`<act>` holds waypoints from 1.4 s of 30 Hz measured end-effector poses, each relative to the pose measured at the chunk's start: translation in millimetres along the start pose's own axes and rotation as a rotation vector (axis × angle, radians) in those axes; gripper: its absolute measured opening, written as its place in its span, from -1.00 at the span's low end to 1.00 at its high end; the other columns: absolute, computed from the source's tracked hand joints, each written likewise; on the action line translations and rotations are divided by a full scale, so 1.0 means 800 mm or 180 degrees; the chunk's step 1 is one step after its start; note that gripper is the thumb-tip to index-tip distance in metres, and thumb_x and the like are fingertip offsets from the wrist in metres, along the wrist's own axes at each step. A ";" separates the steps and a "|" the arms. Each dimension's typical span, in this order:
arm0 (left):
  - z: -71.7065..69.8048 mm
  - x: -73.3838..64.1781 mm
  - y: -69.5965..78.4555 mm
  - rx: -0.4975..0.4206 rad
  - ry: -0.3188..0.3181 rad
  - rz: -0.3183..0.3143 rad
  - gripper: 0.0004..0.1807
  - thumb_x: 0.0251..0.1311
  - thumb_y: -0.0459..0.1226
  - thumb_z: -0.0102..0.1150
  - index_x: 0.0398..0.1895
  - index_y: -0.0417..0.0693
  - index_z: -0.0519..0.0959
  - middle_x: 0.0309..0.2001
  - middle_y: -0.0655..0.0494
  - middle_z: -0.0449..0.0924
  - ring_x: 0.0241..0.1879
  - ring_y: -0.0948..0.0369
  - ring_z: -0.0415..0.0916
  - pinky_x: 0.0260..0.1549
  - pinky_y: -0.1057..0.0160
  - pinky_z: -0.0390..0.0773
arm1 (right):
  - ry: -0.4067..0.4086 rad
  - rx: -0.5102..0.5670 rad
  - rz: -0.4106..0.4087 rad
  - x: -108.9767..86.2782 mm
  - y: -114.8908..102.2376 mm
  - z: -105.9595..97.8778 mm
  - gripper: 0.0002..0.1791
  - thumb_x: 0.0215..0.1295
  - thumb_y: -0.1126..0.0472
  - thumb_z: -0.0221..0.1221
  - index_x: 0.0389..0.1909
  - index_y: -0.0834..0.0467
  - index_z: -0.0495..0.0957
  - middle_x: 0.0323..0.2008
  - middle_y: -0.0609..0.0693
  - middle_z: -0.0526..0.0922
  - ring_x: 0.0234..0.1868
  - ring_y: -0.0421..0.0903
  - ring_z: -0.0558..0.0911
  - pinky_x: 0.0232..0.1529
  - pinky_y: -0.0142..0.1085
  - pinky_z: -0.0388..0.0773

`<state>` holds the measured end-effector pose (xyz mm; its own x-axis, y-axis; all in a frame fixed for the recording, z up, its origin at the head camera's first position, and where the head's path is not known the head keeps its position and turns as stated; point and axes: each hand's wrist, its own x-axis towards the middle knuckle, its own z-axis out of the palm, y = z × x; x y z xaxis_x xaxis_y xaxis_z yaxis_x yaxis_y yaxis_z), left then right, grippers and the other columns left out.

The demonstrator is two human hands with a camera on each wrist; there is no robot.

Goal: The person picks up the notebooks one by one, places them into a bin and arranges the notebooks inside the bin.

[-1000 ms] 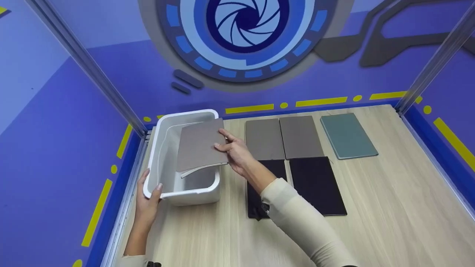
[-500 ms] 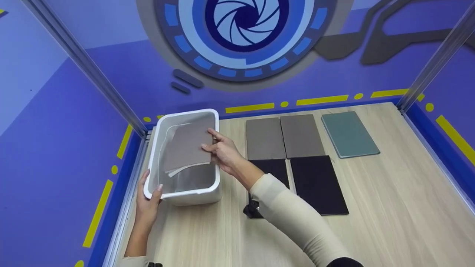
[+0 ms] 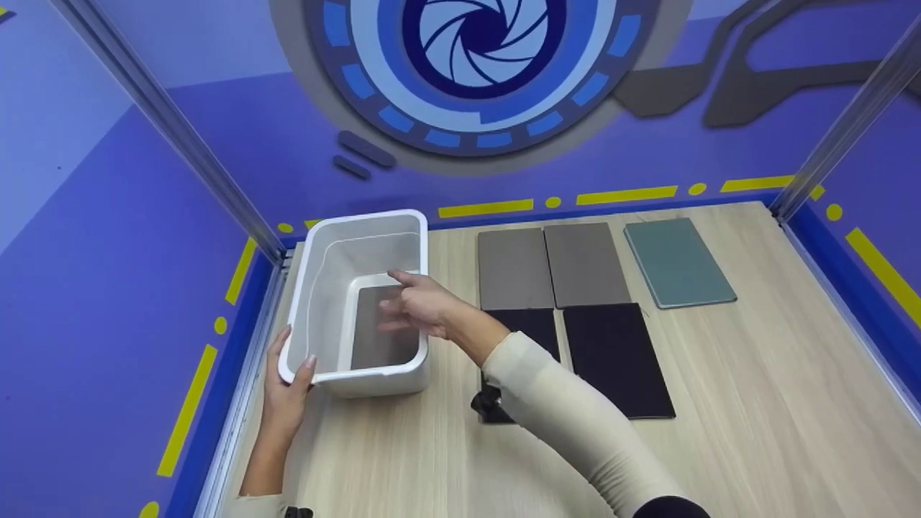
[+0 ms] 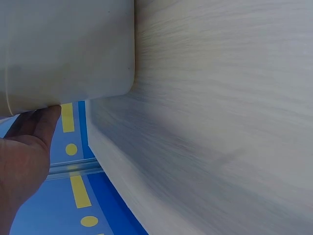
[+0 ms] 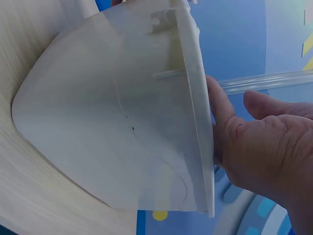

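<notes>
A white plastic bin (image 3: 327, 302) stands on the left of the table. My left hand (image 3: 284, 403) grips its near left corner, thumb over the rim and fingers outside; the left wrist view shows those fingers (image 4: 46, 122) against the outer wall. Down on the bin's floor lies a grey-brown notebook (image 3: 368, 342), partly hidden by my right hand (image 3: 430, 306). That hand is over the bin's right rim with its fingers spread and slightly blurred, holding nothing. In the right wrist view, the thumb and fingers show beyond the bin's rim (image 5: 198, 107).
Right of the bin lie two grey-brown notebooks (image 3: 514, 270) side by side. Nearer are two black notebooks (image 3: 619, 360), one partly under the right sleeve (image 3: 568, 417). A green notebook (image 3: 680, 262) lies at the back right. Blue panels (image 3: 194, 187) wall the table in.
My right hand moved left over the bin with the grey-brown notebook and let it go; the notebook now lies on the bin's floor. The left hand stayed on the corner.
</notes>
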<state>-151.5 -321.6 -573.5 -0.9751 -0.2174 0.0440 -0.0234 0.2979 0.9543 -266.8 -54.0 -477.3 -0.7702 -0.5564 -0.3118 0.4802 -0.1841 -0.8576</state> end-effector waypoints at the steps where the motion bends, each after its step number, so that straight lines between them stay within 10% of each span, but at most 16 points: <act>1: 0.000 0.000 0.000 0.0004 0.0002 -0.0009 -0.20 0.57 -0.21 0.09 0.75 0.26 -0.01 0.70 0.01 0.01 0.51 -0.01 0.24 0.05 0.60 0.44 | -0.0003 0.0033 -0.0008 0.000 -0.001 0.000 -0.05 0.43 0.55 0.04 0.75 0.13 -0.10 0.65 0.34 0.15 0.56 0.23 0.38 0.33 0.18 0.58; 18: 0.001 0.000 0.002 -0.0016 0.0008 -0.0002 -0.21 0.58 -0.22 0.07 0.75 0.28 -0.01 0.67 0.00 0.06 0.45 0.03 0.26 0.04 0.54 0.49 | 0.0050 0.0142 -0.0189 -0.018 -0.016 -0.021 -0.20 0.50 0.48 0.06 0.71 0.12 0.12 0.62 0.37 0.21 0.51 0.35 0.44 0.27 0.02 0.66; 31: 0.001 0.000 0.001 -0.0098 -0.0039 -0.0027 -0.22 0.60 -0.19 0.05 0.75 0.29 -0.03 0.68 0.00 0.03 0.47 -0.03 0.24 -0.02 0.53 0.53 | 0.0197 0.0103 -0.0293 -0.041 -0.029 -0.072 -0.24 0.52 0.44 0.06 0.69 0.13 0.14 0.50 0.38 0.34 0.06 0.04 0.66 0.27 -0.02 0.68; 42: 0.000 -0.001 -0.002 -0.0005 0.0010 -0.0035 -0.22 0.60 -0.16 0.06 0.75 0.34 -0.02 0.72 0.09 -0.03 0.54 0.03 0.18 0.06 0.64 0.42 | 0.0439 -0.0027 -0.0332 -0.067 -0.031 -0.127 -0.30 0.54 0.36 0.12 0.65 0.12 0.25 0.53 0.25 0.38 0.16 0.05 0.68 0.28 -0.08 0.67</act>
<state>-150.3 -322.1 -575.0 -0.9741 -0.2237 0.0344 -0.0338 0.2939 0.9552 -279.9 62.6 -480.4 -0.8662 -0.4182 -0.2737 0.3917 -0.2278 -0.8914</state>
